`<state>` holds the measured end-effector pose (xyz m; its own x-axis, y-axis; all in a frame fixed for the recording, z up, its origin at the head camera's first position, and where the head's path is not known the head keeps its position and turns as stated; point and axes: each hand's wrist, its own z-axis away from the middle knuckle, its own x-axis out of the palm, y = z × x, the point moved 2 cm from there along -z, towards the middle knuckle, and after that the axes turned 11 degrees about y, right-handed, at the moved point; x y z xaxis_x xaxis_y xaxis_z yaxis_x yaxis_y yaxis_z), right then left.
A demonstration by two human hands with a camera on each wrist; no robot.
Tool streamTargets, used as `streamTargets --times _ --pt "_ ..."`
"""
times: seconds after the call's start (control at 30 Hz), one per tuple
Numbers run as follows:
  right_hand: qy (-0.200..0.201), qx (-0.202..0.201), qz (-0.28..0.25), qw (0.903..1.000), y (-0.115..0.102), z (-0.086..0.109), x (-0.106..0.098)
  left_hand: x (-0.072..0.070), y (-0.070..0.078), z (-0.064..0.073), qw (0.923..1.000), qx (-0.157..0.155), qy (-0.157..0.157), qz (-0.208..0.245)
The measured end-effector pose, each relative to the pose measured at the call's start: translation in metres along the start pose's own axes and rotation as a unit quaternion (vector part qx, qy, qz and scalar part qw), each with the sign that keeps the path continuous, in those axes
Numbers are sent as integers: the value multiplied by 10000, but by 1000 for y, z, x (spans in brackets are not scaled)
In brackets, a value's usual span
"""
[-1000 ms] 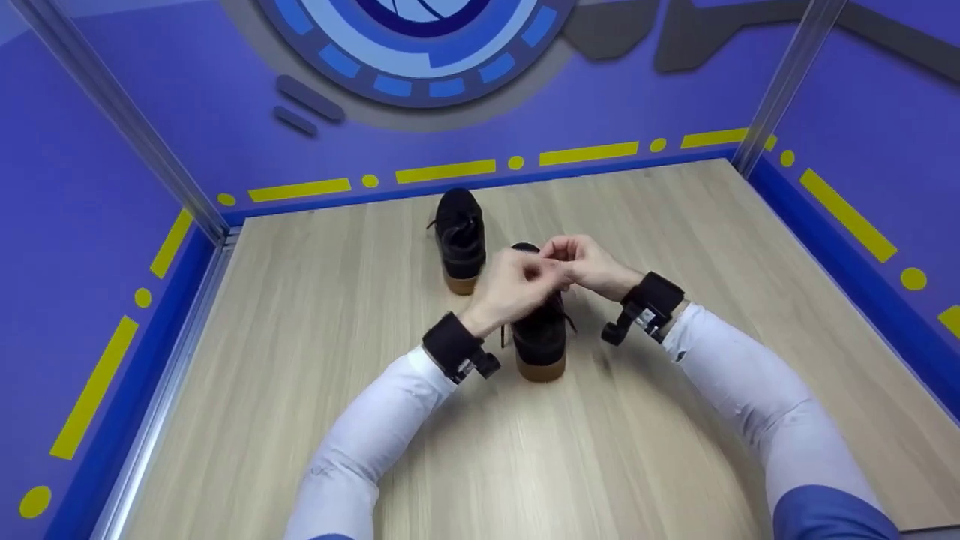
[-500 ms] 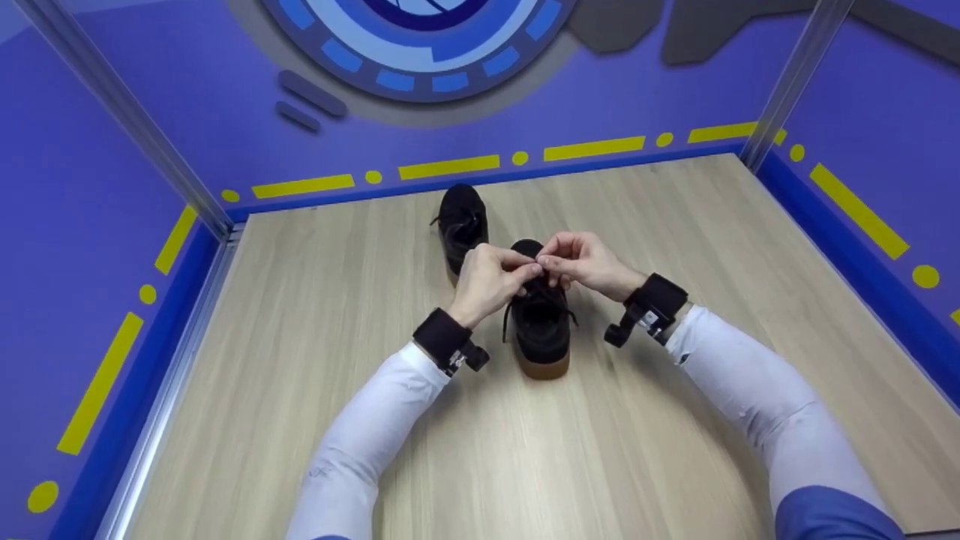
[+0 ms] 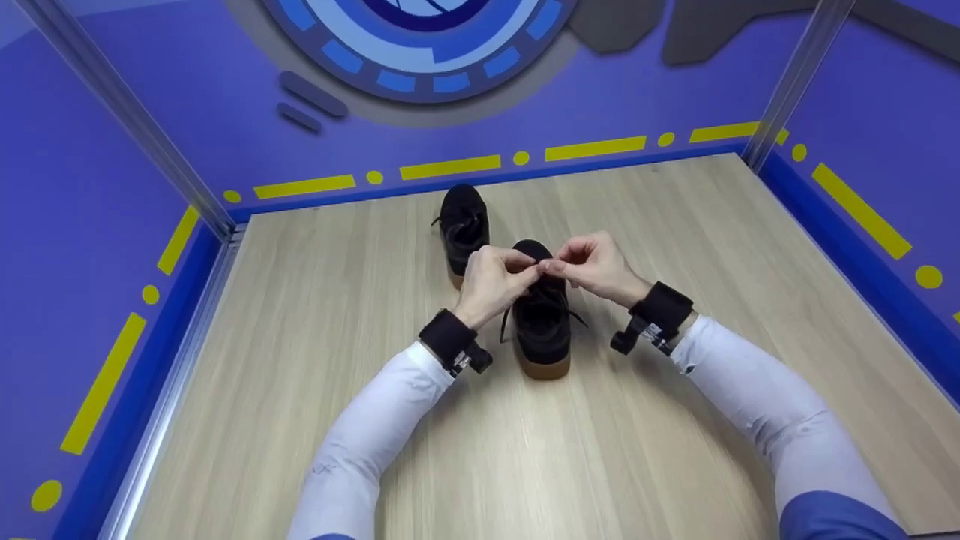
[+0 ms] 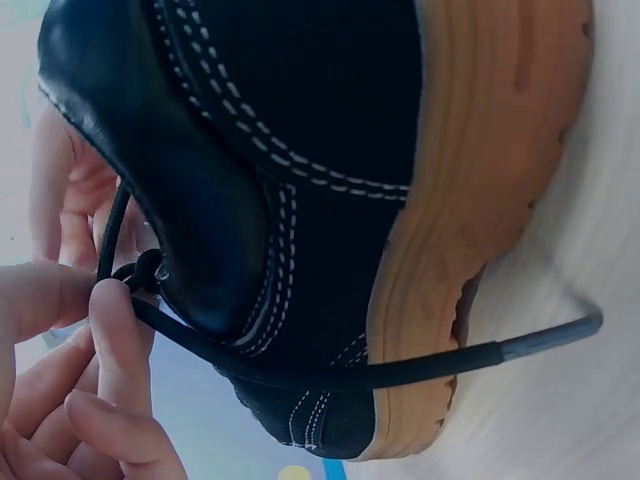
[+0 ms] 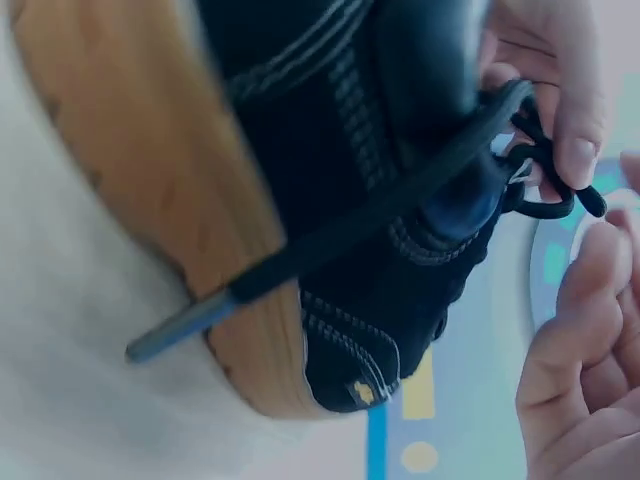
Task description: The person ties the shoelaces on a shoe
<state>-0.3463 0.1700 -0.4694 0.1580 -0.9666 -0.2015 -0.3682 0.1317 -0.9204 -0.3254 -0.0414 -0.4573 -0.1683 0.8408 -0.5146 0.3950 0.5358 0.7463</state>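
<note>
A black shoe (image 3: pixel 541 330) with a tan sole and white stitching stands on the wooden tabletop, heel towards me. My left hand (image 3: pixel 491 281) pinches its black shoelace (image 4: pixel 330 375) just above the laced front, where a small knot or loop shows. My right hand (image 3: pixel 600 266) meets the left fingertips over the shoe. In the right wrist view its curled fingers (image 5: pixel 590 300) lie beside the tip of a small lace loop; whether they grip it is cut off by the frame edge. Loose lace ends hang down both sides of the shoe.
A matching black shoe (image 3: pixel 463 225) stands farther back and to the left, its toe towards the back wall. Blue-purple panels (image 3: pixel 390 150) with yellow marks enclose the wooden tabletop (image 3: pixel 337 315) at the back and sides.
My left hand has drawn back leftward from across the shoe, uncovering its opening. Since half a second ago, my right hand has shifted slightly right. The shoes stay in place.
</note>
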Motion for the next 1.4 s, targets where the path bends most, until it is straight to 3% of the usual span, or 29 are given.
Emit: streamTargets --times 0.1,0.2,0.3,0.4,0.53,0.77,0.97,1.1,1.4 --pt "-383 -499 571 9964 -3 4 5 0 -1 0 9999 -91 58 -3" --pt "-785 -930 1118 9863 -5 9 11 -1 -2 0 9998 -152 98 -46" --pt "-840 -1198 1370 9797 -5 11 14 -1 -3 0 9998 -178 70 38" --pt "-684 -1100 1232 9839 -5 10 11 0 -3 0 9994 -225 -34 277" --pt "-450 -662 1093 9908 0 6 0 1 -5 1 9956 -393 -266 804" --pt "-246 -404 1274 9907 7 1 -5 1 -8 2 9915 -389 -396 1180" --pt "-464 -682 1434 9862 8 -1 -3 -1 -8 1 9922 -170 -388 1169" --pt "-516 -776 1393 9859 9 -1 -1 -2 -7 1 9956 86 -285 893" --pt "-376 -298 1056 9932 12 0 2 -3 -7 2 9968 622 -173 468"
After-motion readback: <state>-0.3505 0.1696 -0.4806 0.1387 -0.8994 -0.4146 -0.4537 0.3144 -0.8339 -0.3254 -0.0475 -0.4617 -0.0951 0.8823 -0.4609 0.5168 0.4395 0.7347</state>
